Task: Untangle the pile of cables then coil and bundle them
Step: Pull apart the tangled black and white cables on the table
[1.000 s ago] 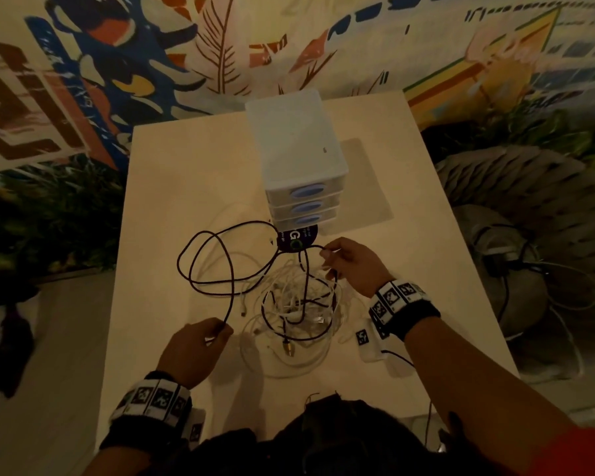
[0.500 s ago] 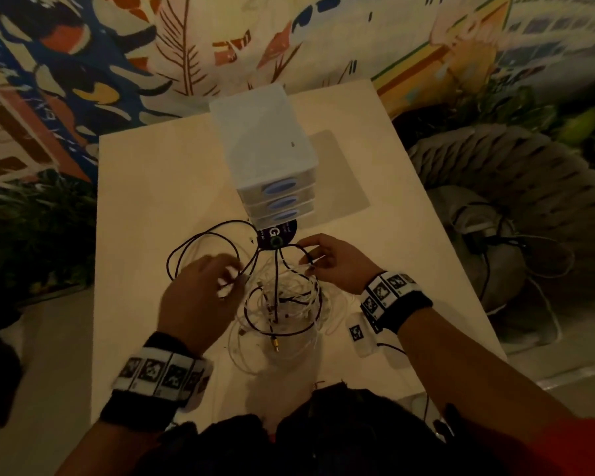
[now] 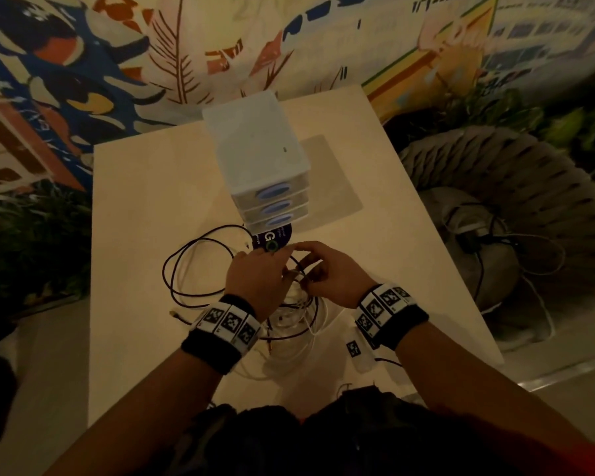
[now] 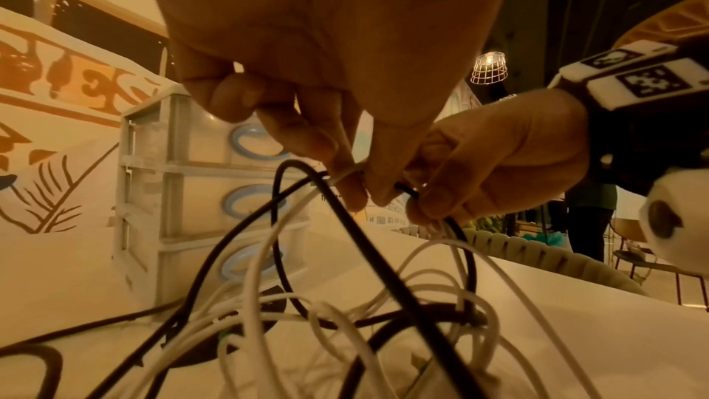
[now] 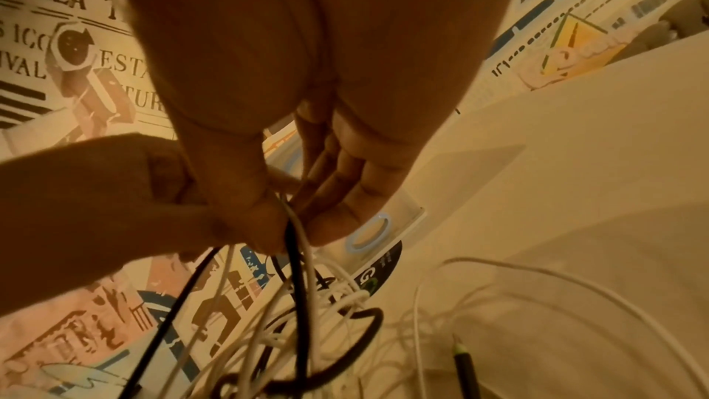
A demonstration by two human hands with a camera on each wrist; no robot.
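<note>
Where my two hands meet above the tangle, the left hand (image 3: 255, 273) pinches a thin dark rubber cable (image 4: 368, 251) and a thin white cable (image 4: 268, 241) between thumb and curled fingertips (image 4: 347, 193). My right hand (image 3: 334, 276) sits just beside it, fingertips touching the left's, pinching the same dark strand and a white one together; the right wrist view shows both strands running down from that grip.

Below the hands, the pile of tangled white and dark cables (image 3: 294, 324) lies on the pale beige worktop (image 3: 145, 235), near its front edge. Wide loops of the dark cable (image 3: 193, 266) spread out to the left of the pile, flat on the surface.

Just beyond the hands stands a small translucent plastic drawer unit with three blue oval handles (image 3: 258, 159). A round dark sticker with a green mark (image 3: 272, 239) lies at its base. A grey woven round seat (image 3: 516, 214) sits to the right of the worktop.
</note>
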